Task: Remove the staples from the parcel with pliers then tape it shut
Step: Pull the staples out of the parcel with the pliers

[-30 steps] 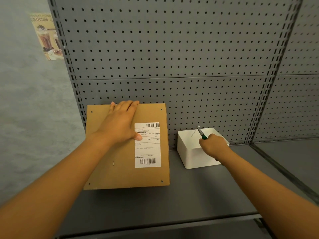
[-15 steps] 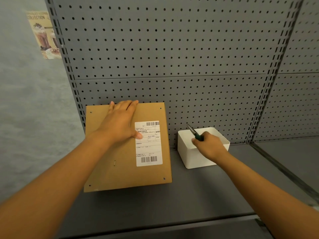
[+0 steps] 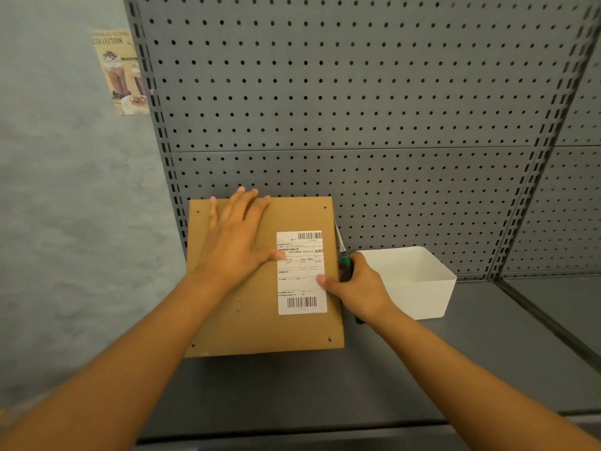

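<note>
Parcel (image 3: 260, 281) lies flat on the grey shelf (image 3: 325, 385), back edge against the pegboard (image 3: 357, 125). Left hand (image 3: 234, 242) is spread flat on top, pinning it. Right hand (image 3: 357, 284) has its grip wrapped round the green-handled pliers (image 3: 344, 258) at the parcel's right edge, tips pointing up and away; can't tell if the pliers' tips are parted. One staple (image 3: 239, 306) still sits in the lid near the left side. Holes at the corners look empty. White bin (image 3: 416, 284) stands just right. Looks like at least one staple is left to pull; taping not started, no tape in view.
</note>
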Action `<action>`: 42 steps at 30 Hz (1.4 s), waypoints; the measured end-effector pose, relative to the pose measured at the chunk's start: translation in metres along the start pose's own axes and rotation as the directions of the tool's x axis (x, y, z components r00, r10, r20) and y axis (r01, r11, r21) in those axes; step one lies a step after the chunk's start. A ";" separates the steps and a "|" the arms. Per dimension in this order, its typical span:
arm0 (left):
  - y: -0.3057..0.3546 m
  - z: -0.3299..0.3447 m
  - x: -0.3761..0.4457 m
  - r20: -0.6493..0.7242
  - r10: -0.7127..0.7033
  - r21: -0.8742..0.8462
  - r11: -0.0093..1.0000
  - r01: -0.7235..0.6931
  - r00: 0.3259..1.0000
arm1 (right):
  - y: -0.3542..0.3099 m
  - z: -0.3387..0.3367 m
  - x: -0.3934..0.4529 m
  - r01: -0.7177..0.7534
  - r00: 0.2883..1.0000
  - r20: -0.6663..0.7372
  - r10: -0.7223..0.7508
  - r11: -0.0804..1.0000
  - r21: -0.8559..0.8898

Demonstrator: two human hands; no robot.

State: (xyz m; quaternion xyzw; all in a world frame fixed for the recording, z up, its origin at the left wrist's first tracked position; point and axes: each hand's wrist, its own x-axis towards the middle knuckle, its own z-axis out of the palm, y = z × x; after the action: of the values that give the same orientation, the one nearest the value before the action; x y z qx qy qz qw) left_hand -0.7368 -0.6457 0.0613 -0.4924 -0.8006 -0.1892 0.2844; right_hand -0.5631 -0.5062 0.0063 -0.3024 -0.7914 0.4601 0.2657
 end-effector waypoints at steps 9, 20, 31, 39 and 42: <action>-0.041 -0.017 -0.044 0.112 -0.619 -0.399 0.689 0.606 0.777 | 0.002 0.002 -0.003 0.058 0.996 -0.065 -0.057 0.998 0.013; -0.034 -0.029 -0.060 0.434 -0.537 -0.481 0.541 0.690 0.723 | -0.001 -0.006 -0.002 -0.011 0.999 -0.049 0.009 0.999 -0.043; -0.026 -0.017 -0.072 0.635 -0.475 -0.383 0.491 0.782 0.609 | 0.003 -0.011 -0.014 -0.123 0.986 0.073 0.150 0.950 -0.287; -0.033 -0.001 -0.078 0.725 -0.450 -0.321 0.450 0.833 0.522 | 0.010 -0.007 -0.021 -0.134 0.975 0.121 0.186 0.929 -0.346; -0.031 -0.008 -0.077 0.739 -0.452 -0.265 0.488 0.832 0.500 | 0.007 -0.009 -0.020 -0.125 0.971 0.143 0.190 0.920 -0.371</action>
State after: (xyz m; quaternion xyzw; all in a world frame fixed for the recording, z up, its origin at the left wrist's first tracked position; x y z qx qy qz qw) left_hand -0.7355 -0.7165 0.0170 -0.2258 -0.8690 -0.3674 -0.2426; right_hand -0.5417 -0.5131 0.0014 -0.3668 -0.8555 0.3523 0.0971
